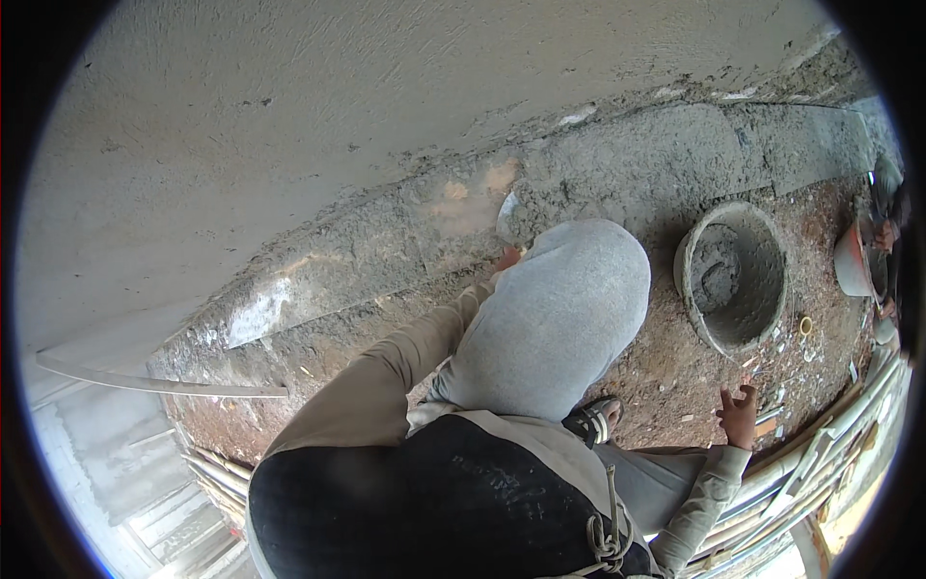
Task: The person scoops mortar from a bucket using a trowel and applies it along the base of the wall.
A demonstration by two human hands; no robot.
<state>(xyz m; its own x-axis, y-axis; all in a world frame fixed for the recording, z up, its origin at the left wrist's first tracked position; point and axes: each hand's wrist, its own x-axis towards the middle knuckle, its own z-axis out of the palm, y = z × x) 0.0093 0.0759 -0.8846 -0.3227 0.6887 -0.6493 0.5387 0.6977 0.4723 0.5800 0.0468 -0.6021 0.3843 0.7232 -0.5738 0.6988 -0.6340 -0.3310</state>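
My left hand reaches forward to the foot of the wall, mostly hidden behind my raised grey-clad knee. Just beyond it, the pale blade of a trowel rests against the wet mortar strip; my fingers look closed on its handle, which is out of sight. My right hand hangs over the ground at my right with its fingers apart and nothing in it. Ahead of that hand stands a round bucket, coated in grey mortar, with a lump of mortar inside.
A rough grey wall rises ahead. At the far right, another person's hand is by a red and white bucket. A long thin strip lies at left. Poles are piled at lower right; a yellow ring lies on the dirt.
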